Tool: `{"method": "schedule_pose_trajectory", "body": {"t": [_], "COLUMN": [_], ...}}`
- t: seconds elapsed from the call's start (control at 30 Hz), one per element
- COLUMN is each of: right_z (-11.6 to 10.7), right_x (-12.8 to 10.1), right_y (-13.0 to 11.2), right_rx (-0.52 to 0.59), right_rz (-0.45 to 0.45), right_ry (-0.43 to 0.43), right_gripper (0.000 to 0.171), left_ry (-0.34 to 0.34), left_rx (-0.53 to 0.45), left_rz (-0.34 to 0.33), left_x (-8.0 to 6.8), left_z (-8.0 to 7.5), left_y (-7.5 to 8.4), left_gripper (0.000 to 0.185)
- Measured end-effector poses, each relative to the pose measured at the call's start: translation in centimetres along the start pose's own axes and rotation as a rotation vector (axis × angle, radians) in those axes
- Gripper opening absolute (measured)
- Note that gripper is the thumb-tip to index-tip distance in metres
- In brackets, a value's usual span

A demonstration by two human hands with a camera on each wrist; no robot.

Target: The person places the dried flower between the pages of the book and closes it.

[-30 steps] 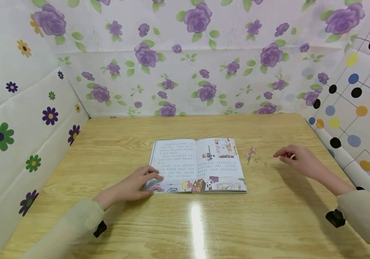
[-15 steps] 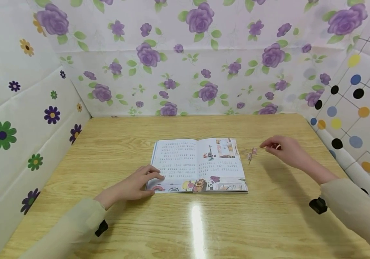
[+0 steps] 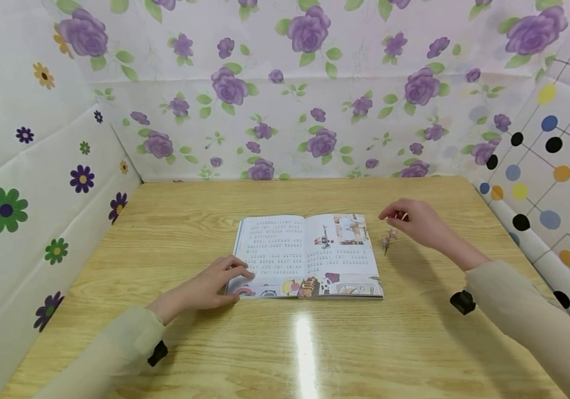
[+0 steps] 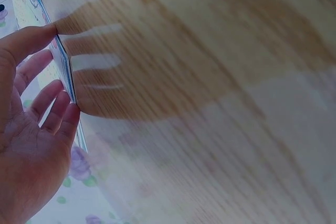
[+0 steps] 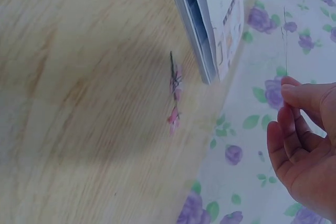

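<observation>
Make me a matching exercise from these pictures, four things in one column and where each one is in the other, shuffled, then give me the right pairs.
Things:
1. open book
2. pink flower sprig
3. left hand
4. right hand

Places:
A. raised above the table, pinching a thin stem
B. lying on the table just right of the book
C. resting on the book's lower left corner
D. lying flat in the middle of the wooden table

Pairs: 1-D, 2-B, 3-C, 4-A
</observation>
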State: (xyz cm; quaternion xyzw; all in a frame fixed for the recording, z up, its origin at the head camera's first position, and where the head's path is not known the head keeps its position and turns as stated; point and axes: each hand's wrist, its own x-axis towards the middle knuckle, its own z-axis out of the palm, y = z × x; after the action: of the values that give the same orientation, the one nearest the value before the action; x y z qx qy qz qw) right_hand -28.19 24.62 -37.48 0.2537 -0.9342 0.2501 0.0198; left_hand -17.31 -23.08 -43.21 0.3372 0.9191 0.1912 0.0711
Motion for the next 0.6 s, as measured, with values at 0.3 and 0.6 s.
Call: {"method": "schedule_pose_trajectory", "body": {"t": [0.3, 0.6], "right_z": [1.0, 2.2], "right_x": [2.1, 3.7], "right_y": [-1.1, -2.7], "right_rx": [0.002, 0.021], "right_rz": [-0.045, -0.082], "right_ry": [-0.001, -0.014], "right_gripper": [0.016, 0.016], "left_ry": [0.000, 0.015], "left_rx": [0.002, -0.012], "left_rz": [-0.001, 0.008], "left_x": [0.0, -0.1], "left_z": [0.1, 0.0], "left_y": [-0.1, 0.2], "left_gripper": [0.041, 0.042]}}
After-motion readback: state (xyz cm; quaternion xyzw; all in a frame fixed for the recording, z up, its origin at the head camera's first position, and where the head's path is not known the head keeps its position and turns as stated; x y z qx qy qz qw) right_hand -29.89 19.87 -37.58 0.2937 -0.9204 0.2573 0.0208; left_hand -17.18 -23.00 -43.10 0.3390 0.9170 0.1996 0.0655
